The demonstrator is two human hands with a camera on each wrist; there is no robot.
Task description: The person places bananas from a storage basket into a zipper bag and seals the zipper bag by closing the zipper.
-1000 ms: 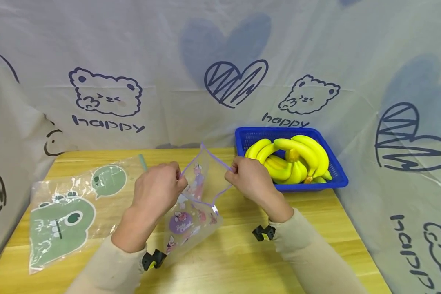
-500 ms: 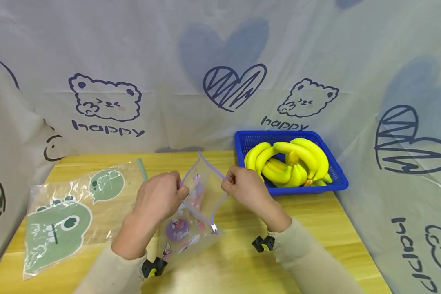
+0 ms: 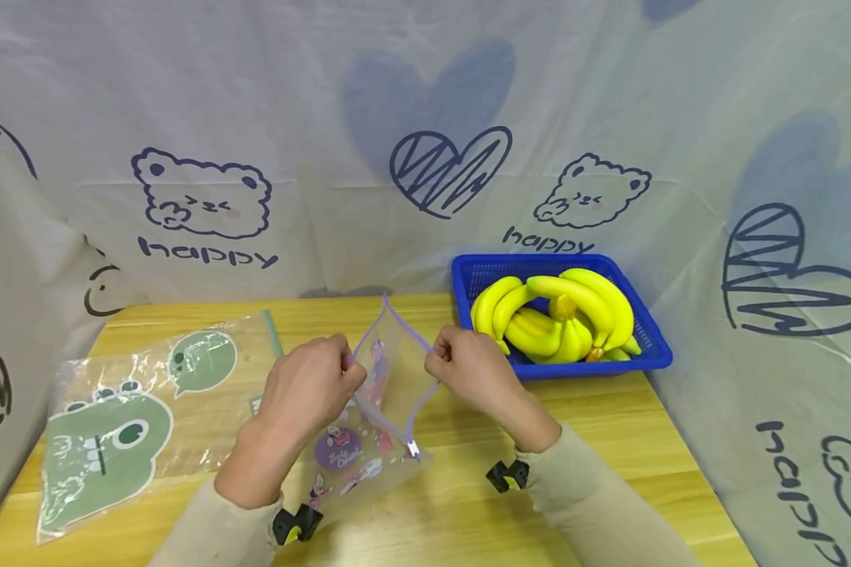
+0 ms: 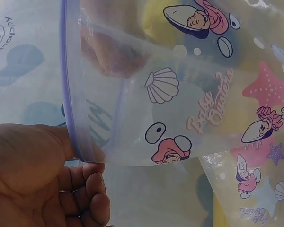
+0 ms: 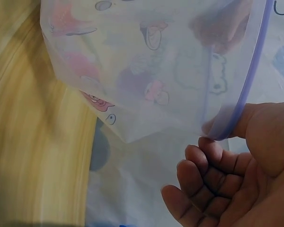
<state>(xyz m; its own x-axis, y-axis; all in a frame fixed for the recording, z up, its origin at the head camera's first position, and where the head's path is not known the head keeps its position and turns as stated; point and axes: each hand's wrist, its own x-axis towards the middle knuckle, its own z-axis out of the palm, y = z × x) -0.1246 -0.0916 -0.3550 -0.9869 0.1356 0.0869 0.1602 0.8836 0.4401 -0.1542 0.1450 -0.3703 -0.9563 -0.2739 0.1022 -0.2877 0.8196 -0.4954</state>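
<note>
The purple-rimmed bag (image 3: 351, 465) is over the desk (image 3: 454, 520), its mouth spread into a diamond. The left hand (image 3: 312, 386) and right hand (image 3: 477, 370), apart from each other, pinch opposite sides of its rim; just beyond the right hand stands a blue basket (image 3: 589, 368) of bananas (image 3: 574, 303).

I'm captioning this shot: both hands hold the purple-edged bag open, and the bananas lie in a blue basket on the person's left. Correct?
Not quite: in the head view, the blue basket of bananas is on the person's right. The left hand and right hand do hold the purple-edged bag open.
</note>
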